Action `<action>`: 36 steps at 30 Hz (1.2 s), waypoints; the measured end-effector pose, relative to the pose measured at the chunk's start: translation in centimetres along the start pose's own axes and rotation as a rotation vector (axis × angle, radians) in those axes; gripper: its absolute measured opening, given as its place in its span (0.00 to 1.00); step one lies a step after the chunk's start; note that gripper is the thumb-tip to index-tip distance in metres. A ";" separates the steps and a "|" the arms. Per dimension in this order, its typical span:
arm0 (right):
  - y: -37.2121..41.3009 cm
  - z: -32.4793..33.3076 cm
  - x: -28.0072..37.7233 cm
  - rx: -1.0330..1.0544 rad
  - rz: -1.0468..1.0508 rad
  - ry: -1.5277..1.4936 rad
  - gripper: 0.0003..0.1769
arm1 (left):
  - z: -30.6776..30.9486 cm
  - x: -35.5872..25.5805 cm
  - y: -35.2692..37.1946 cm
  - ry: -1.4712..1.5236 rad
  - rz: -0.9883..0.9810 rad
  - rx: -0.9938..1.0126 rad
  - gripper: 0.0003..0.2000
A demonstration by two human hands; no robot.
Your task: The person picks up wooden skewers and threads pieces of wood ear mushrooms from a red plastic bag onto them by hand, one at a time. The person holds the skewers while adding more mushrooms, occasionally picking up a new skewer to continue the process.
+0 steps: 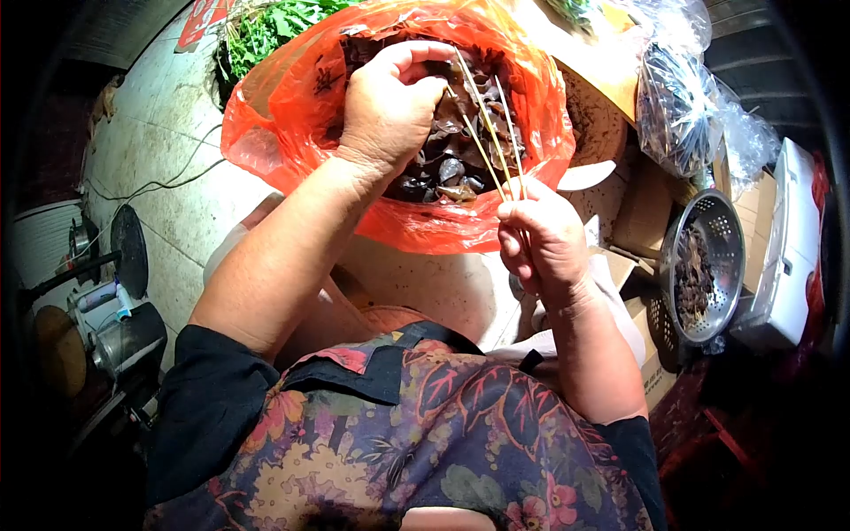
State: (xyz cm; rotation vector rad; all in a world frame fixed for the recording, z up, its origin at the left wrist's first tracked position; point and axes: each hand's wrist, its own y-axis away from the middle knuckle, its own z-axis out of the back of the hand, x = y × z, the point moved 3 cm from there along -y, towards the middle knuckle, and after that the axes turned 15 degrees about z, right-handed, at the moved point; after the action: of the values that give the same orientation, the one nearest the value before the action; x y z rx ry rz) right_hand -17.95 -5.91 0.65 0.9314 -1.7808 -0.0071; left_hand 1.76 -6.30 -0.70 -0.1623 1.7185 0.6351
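Note:
A red plastic bag [283,115] lies open in front of me, filled with dark, glossy pieces that look like wood ear fungus [434,164]. Over its middle, my left hand [390,106] is closed, thumb and forefinger meeting at the upper end of a thin stick. My right hand [540,230], at the bag's lower right edge, is closed round the lower ends of several thin pale sticks [487,119]. They fan upward over the dark pieces. Whether any piece sits on the stick at my left fingertips is too small to tell.
Leafy greens [270,31] lie beyond the bag. To the right are clear plastic bags [677,106], a metal colander [730,239] holding brown pieces, a white foam box [792,257] and cardboard. A pot [133,341] and cables are at the left.

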 end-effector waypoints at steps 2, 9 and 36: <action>0.0 0.1 -0.1 0.000 0.018 -0.036 0.04 | -0.5 -0.5 0.6 -0.088 -0.120 0.020 0.13; -0.2 0.4 -0.4 -0.023 0.077 -0.003 0.05 | -1.0 -0.3 1.3 -0.046 -0.037 0.025 0.15; -0.5 -0.5 -0.4 -0.015 0.062 -0.017 0.07 | 1.0 0.3 0.5 0.310 0.264 -0.057 0.15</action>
State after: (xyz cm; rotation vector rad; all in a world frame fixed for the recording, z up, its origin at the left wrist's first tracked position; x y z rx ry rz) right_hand -17.23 -5.82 0.33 0.8675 -1.8222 0.0109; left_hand 2.29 -5.31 -0.95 -0.0766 2.0411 0.8897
